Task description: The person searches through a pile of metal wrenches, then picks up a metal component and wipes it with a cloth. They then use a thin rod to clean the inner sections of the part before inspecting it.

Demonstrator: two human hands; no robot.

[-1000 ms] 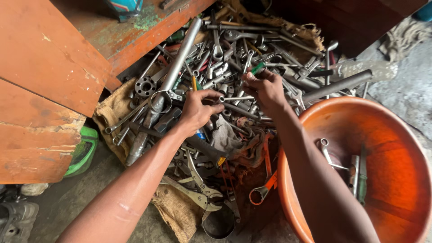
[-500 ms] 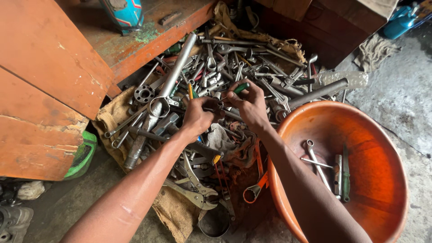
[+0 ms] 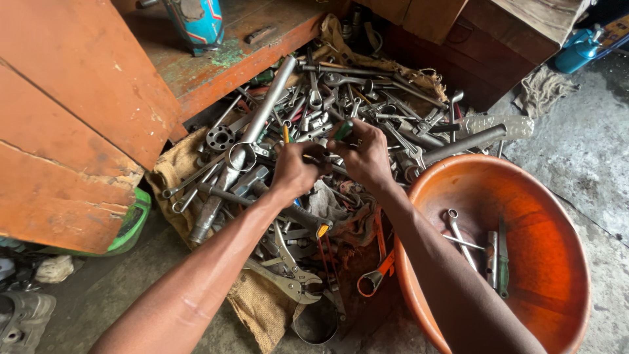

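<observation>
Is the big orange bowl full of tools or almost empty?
Almost empty. The orange bowl holds only a few tools at its bottom; most of its inside is bare.

Both hands meet over the tool pile (image 3: 341, 111), and whatever the left hand (image 3: 295, 172) grips is buried under its fingers (image 3: 313, 164). The right hand (image 3: 367, 154) covers most of a green-handled tool (image 3: 343, 130); only the handle end peeks out at 12 o'clock. Both forearms run off the bottom edge. At 1 o'clock a blue bottle (image 3: 580, 47) is cut by the frame, and at 11 o'clock a blue can (image 3: 196, 23) loses its top. The orange basin (image 3: 524, 190) is partly behind the right forearm.
</observation>
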